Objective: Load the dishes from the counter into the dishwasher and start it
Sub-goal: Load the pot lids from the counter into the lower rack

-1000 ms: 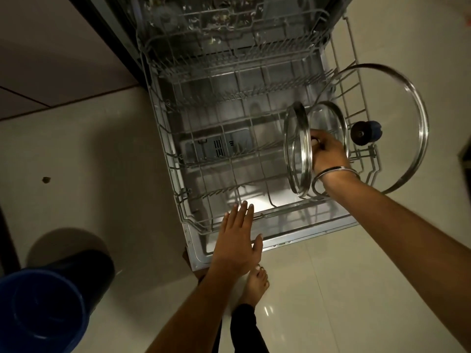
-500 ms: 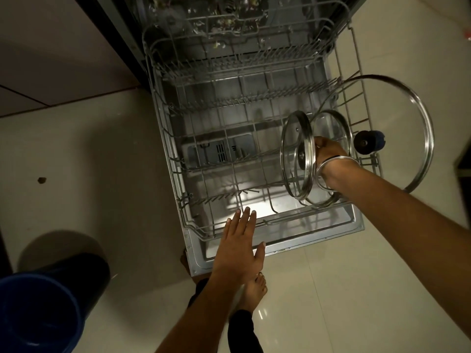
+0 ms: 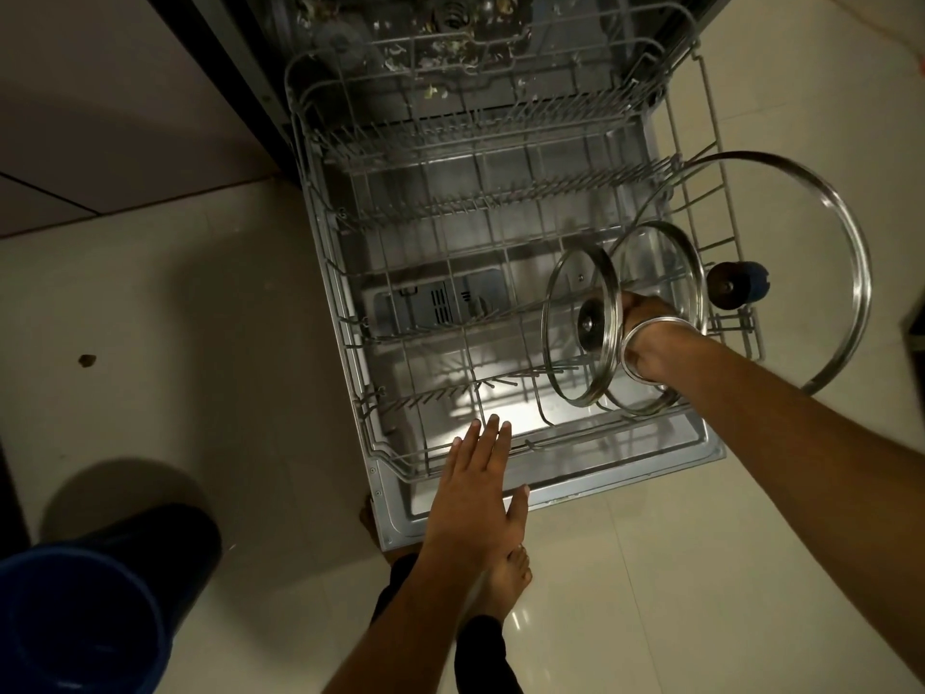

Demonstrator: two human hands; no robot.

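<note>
The dishwasher's lower wire rack (image 3: 345, 338) is pulled out over the open door (image 3: 625, 480). At its right side stand three glass lids on edge: a large one with a dark knob (image 3: 846, 252), a middle one (image 3: 665, 252), and a small one (image 3: 565, 318). My right hand (image 3: 650, 338) sits between the small and middle lids, closed on the small lid's knob. My left hand (image 3: 475, 498) hovers flat over the rack's front edge, fingers apart, holding nothing.
A blue bucket (image 3: 80, 623) stands on the tiled floor at lower left. My bare foot (image 3: 505, 578) is just in front of the door. Food scraps lie on the dishwasher's tub floor (image 3: 450, 37) at the back. A dark cabinet edge (image 3: 220, 77) runs along the left.
My right hand has tilted the small lid so more of its glass face shows, and lowered it toward the rack's front right tines. My left hand stays in place.
</note>
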